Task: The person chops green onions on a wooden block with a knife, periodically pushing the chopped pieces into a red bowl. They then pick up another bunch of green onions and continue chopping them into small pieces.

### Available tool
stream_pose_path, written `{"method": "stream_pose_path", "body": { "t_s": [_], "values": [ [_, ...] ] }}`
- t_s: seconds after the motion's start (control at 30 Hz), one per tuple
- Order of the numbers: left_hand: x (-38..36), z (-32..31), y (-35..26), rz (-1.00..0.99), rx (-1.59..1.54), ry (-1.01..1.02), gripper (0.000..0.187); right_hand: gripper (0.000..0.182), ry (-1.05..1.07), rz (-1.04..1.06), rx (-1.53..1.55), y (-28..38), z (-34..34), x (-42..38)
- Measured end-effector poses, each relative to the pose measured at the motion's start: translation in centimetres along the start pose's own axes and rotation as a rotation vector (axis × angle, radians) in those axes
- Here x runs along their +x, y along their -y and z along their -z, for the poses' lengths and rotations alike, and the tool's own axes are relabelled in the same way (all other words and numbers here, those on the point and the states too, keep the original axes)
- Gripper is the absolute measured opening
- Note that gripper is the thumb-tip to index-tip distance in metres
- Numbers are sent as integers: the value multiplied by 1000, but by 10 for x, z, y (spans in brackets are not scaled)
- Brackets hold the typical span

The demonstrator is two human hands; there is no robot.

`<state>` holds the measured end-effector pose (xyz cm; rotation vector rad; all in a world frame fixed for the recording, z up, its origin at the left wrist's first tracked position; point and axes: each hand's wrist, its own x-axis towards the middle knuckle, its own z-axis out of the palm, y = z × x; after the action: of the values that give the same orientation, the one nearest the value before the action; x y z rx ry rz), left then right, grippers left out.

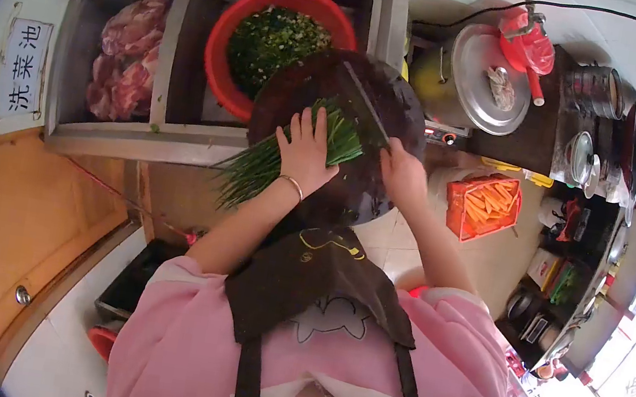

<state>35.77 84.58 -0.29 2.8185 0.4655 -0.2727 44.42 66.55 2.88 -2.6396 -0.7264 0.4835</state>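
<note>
My left hand (306,151) lies on a bunch of long green chives (343,138), fingers stretched out and spread over the stalks. The bunch slants across a dark, round, wet-looking chopping board (372,194), its thin leafy ends hanging past the board's left edge. My right hand (402,174) is closed round the handle of a kitchen knife (365,100), just right of the bunch. The blade points away from me over the board, apart from the chives. My right fingers cover the handle.
Behind the board, a red basin (214,60) of chopped greens stands in the metal sink (153,143). Raw meat (127,59) fills the left compartment. At right are a large lidded pot (480,79) and an orange basket (461,203) of cut carrots. Shelves with cookware line the far right.
</note>
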Motion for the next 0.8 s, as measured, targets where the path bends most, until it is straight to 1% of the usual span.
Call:
{"method": "stream_pose_path", "body": {
  "t_s": [0.03, 0.07, 0.1, 0.17, 0.2, 0.27, 0.37, 0.47, 0.57, 0.7, 0.8],
  "values": [
    [-1, 2, -1, -6, -13, 7, 116, 16, -46, -14, 46, 7, 13, -6],
    [-1, 2, -1, -13, -27, 16, 112, 16, -20, -47, 53, 15, 26, -14],
    [-1, 2, 0, -12, -28, 18, 112, 16, -17, -47, 54, 24, 37, -23],
    [-2, 0, 0, -16, -19, 11, 111, 17, 87, -66, -17, 36, 49, -41],
    [-2, -1, 0, -17, -23, 13, 111, 17, 90, -68, -21, 38, 48, -45],
    [-3, -2, 0, -20, 9, 9, 109, 16, 201, -154, -80, 41, 41, -50],
    [-2, -2, 0, -33, 21, 21, 107, 14, 225, -135, -150, 23, 13, -53],
    [-1, -8, 1, -46, 31, 29, 106, 13, 238, -154, -77, 30, 14, -43],
    [3, -5, -1, -25, 40, 71, 105, 12, 251, -143, -111, 26, -5, -24],
    [4, -11, 0, -11, 46, 56, 105, 12, 265, -114, -87, 31, -21, 3],
    [3, -11, -2, -18, 50, 65, 105, 12, 226, -100, -85, 36, -38, 28]
  ]
}}
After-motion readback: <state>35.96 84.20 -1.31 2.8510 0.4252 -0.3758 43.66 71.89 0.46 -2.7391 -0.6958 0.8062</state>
